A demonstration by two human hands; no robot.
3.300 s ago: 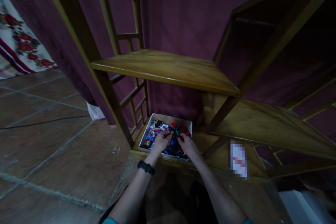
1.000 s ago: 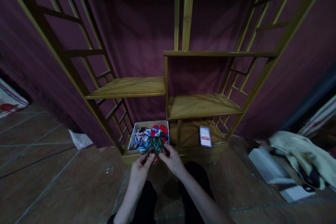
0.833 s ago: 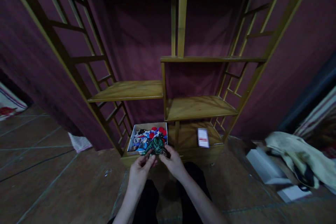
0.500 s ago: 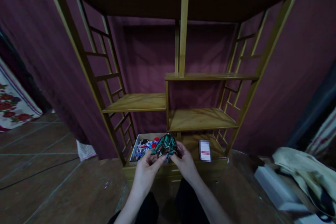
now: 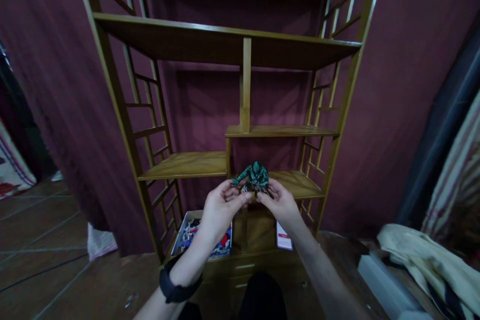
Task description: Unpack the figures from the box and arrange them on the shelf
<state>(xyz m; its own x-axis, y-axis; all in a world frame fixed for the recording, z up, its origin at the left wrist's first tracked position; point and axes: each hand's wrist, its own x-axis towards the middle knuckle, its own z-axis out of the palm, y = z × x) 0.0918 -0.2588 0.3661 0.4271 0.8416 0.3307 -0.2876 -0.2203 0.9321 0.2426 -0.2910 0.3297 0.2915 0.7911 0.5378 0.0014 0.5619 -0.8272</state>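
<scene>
The green figure (image 5: 256, 174) was held before the shelf unit (image 5: 202, 164), clamped by the fingers of the left hand (image 5: 219, 207) and right hand (image 5: 284, 206), not yet set down; small pieces (image 5: 225, 241) were left in the box (image 5: 191, 214) at the unit's lower left.

the bottom wooden shelf (image 5: 261, 232) bears an open box (image 5: 194, 214) and, apart, a phone (image 5: 284, 240).

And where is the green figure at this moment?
In the head view, the green figure is slightly right of centre, held between the left hand and the right hand, in front of the wooden shelf unit.
</scene>
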